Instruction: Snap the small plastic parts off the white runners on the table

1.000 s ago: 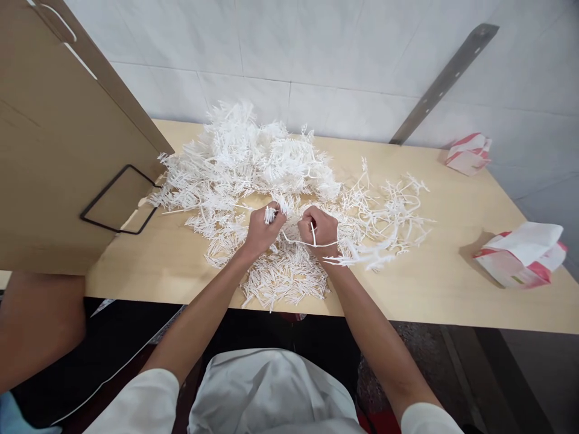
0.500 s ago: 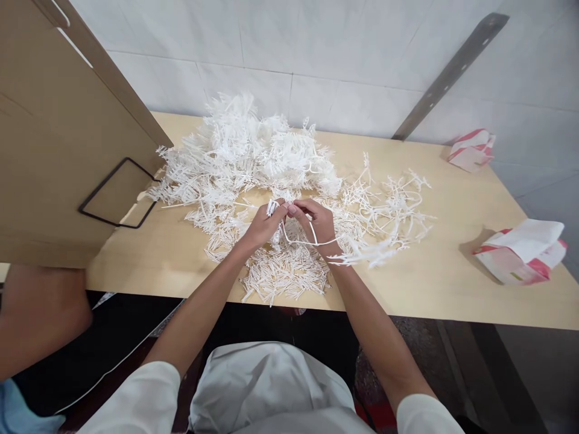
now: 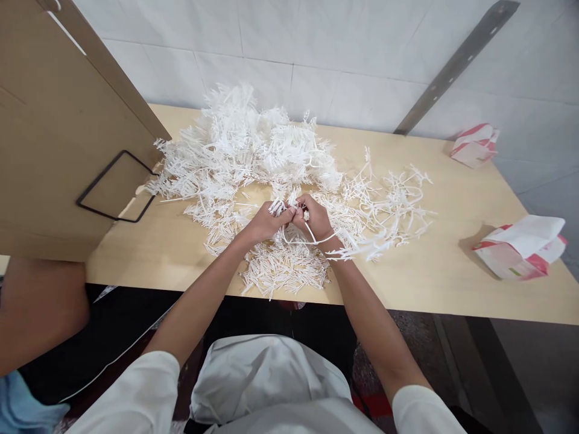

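Both my hands meet over the middle of the table. My left hand point(image 3: 270, 220) is closed, with the fringed tips of a white branched plastic piece showing between thumb and fingers. My right hand point(image 3: 315, 218) pinches at the same white branched plastic piece point(image 3: 357, 241), whose thin stem loops below the hands and whose twiggy end trails over my right wrist. Exactly what sits between the fingertips is hidden. Under and in front of the hands lies a heap of small white sticks point(image 3: 287, 268). Behind them rises a larger pile of feathery white branched pieces point(image 3: 253, 141).
Bare-looking branched stems point(image 3: 393, 205) lie tangled to the right. Two red-and-white paper packets point(image 3: 520, 248) stand on the table's right side. A cardboard panel point(image 3: 67, 150) with a black wire loop point(image 3: 115, 187) borders the left. Another person's arm point(image 3: 40, 313) shows at lower left.
The view has shifted slightly. My right fingers have turned and moved a little apart from my left thumb; more white tips show between the hands.
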`<state>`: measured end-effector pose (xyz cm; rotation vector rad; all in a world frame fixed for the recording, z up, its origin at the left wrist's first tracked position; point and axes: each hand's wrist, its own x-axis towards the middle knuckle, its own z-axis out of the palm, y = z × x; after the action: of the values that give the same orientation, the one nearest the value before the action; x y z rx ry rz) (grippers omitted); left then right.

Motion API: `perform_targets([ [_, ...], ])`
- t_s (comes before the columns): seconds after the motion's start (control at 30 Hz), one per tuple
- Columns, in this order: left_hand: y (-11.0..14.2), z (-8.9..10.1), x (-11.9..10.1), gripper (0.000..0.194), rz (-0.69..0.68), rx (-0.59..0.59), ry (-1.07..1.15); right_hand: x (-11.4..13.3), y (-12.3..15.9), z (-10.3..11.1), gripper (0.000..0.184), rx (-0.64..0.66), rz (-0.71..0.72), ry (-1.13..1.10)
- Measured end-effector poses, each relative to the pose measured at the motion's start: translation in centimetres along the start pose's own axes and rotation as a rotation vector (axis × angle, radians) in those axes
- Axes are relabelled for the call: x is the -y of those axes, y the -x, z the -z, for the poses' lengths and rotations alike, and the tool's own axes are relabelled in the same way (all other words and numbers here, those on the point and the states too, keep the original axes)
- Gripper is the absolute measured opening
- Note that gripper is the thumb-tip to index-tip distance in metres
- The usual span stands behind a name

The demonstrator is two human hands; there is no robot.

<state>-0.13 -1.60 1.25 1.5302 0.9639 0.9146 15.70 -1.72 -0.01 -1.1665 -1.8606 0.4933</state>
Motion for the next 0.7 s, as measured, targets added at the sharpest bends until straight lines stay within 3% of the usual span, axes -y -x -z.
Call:
perform_targets([
  [0.07,-0.2,0.1,0.1,0.035,-0.003,0.014,0.117,0.3,0.2,0.1,0.002,0.001,-0.036,-0.060],
  [0.2,-0.4,0.3,0.1,0.034,-0.009,-0.089,0.268,1.2,0.5,0.2,0.013,-0.018,-0.083,-0.209],
  [0.37,-0.2,0.4,-0.3,0.032,-0.052,-0.086,0.048,1.7,0.2,0.4,0.033,-0.125,-0.050,-0.160],
  [0.57,0.2,0.3,-0.6,0.036,-0.129,-0.026,-0.113,1.3,-0.1,0.5,0.035,-0.021,-0.080,-0.140],
  [0.7,0.2,0.3,-0.6,0.038,-0.096,0.018,-0.051,0.9,0.1,0.4,0.042,-0.040,-0.101,-0.139],
])
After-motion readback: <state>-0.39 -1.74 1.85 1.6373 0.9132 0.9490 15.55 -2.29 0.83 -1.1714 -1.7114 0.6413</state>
